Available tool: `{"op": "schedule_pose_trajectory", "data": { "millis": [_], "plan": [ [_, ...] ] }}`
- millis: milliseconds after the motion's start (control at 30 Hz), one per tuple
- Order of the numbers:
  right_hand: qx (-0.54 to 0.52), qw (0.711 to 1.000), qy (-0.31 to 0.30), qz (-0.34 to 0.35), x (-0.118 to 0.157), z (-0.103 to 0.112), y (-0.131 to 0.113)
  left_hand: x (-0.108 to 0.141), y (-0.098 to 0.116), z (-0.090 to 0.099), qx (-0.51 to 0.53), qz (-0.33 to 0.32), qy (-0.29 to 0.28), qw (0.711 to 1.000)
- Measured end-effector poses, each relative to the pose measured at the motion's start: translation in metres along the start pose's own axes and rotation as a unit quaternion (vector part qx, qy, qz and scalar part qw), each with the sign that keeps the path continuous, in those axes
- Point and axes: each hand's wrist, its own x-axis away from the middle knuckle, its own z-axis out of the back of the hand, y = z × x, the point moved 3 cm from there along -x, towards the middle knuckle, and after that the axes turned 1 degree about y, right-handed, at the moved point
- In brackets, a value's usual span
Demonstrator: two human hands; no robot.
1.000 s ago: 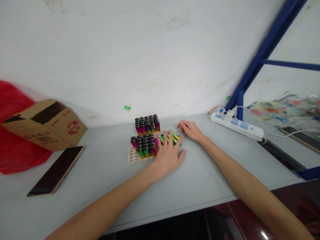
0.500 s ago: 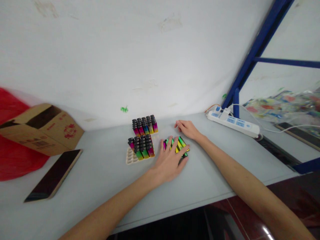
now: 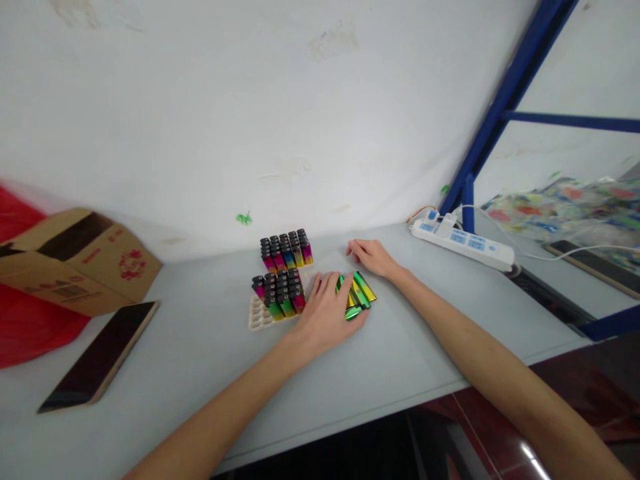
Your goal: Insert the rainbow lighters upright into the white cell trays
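My left hand lies over the left part of a loose pile of shiny green and yellow lighters, its fingers bent down; what is under them is hidden. My right hand rests on the table behind the pile, fingers curled, with nothing visible in it. Left of my left hand, black-topped lighters stand upright in a pale tray whose left cells are bare. Behind it stands another block of upright lighters.
On the left are an open cardboard box, a red bag and a dark phone. A white power strip with cables lies at the right, beside a blue metal frame.
My left hand has drawn back slightly to the left, its fingers closer together, uncovering more of the lighter pile. My right hand stays in place. The camera view has shifted slightly.
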Motion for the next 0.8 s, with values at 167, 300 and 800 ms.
{"op": "schedule_pose_trajectory", "data": {
  "millis": [167, 300, 800],
  "plan": [
    [0.002, 1.000, 0.000, -0.001, 0.000, -0.001, 0.000, -0.002, -0.008, 0.001, 0.036, -0.004, 0.030, 0.999],
    [0.004, 1.000, -0.005, 0.001, 0.000, 0.000, 0.000, -0.004, -0.008, 0.005, 0.073, -0.016, 0.075, 0.994],
    [0.018, 1.000, -0.011, 0.006, -0.001, -0.001, 0.002, -0.005, -0.005, 0.016, 0.377, 0.086, 0.159, 0.908]
  ]
}}
